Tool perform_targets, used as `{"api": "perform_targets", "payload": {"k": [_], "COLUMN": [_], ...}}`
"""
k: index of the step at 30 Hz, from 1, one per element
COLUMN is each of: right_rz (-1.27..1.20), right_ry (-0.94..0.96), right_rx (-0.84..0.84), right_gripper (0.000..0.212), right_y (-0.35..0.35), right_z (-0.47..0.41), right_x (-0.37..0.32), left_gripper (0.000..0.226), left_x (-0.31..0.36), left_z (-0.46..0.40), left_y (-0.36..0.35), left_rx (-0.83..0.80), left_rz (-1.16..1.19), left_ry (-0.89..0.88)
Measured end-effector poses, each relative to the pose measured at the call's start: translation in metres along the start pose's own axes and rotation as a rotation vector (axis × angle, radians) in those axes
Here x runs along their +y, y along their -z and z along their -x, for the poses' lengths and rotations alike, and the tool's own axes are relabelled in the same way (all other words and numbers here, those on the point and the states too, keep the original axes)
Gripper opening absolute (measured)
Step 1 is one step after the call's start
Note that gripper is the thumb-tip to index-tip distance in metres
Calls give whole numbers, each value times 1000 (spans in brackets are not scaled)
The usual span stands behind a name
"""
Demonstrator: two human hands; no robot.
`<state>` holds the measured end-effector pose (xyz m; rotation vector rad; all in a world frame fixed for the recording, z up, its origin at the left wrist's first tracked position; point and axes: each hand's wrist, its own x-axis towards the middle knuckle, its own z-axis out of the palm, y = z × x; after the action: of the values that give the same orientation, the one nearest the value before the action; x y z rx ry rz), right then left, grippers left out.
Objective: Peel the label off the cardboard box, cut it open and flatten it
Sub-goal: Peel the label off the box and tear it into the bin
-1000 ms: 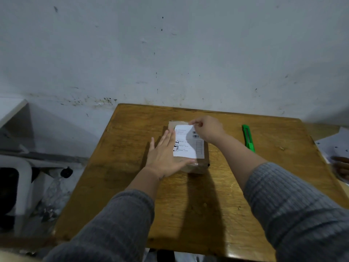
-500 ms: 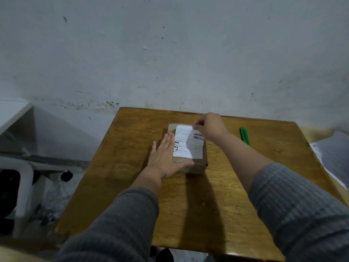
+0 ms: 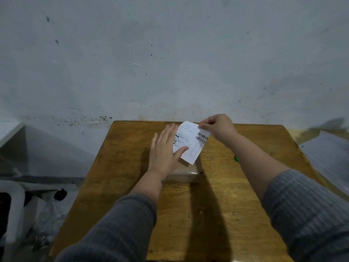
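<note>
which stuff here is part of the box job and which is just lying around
Part of the job: box, label, green cutter mostly hidden by the arm, left hand, right hand.
Lying about: papers at right, white furniture at left.

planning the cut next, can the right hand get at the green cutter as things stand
Probably not yet: the right hand is pinching the half-peeled label. The green cutter lies on the table mostly hidden under the right forearm, so once the label is let go it looks reachable.

White label lifted, tilted above brown cardboard box; possibly fully detached.
</note>
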<state>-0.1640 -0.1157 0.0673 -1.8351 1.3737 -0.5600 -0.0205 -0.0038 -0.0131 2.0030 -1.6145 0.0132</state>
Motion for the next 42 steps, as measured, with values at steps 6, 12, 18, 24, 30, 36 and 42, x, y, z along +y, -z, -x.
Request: {"api": "perform_targets", "payload": {"k": [6,12,18,24,30,36,42], "right_rz": [-96,-121,-141,-152,-92,-112,-99], "right_ry": [-104,-210,-209,-160,-68,-104,-101], "right_rx": [-33,-59,-14,79,91,115,141], "right_gripper": [15,16,13,10,15,9,13], "right_y": [14,38,72,114,148,179,187], "right_z": [2,21,48,101,183,261,317], "right_x": [4,29,60,99,141,201,252], "left_gripper": [76,67,25,10,5,4,14], "left_x": [21,42,83,150,218,281,326], "left_z": [-20,-30,-23,0,66,149,207], "left_y": [-6,-25,-30,-25,-46,-65,-70], "left_rx": [2,-77,-128,-247,-280,-337,-343], "left_rz": [105,119,337,642,699,772,451], "left_ry": [-61,-165,-184,-72,56,77,-16]}}
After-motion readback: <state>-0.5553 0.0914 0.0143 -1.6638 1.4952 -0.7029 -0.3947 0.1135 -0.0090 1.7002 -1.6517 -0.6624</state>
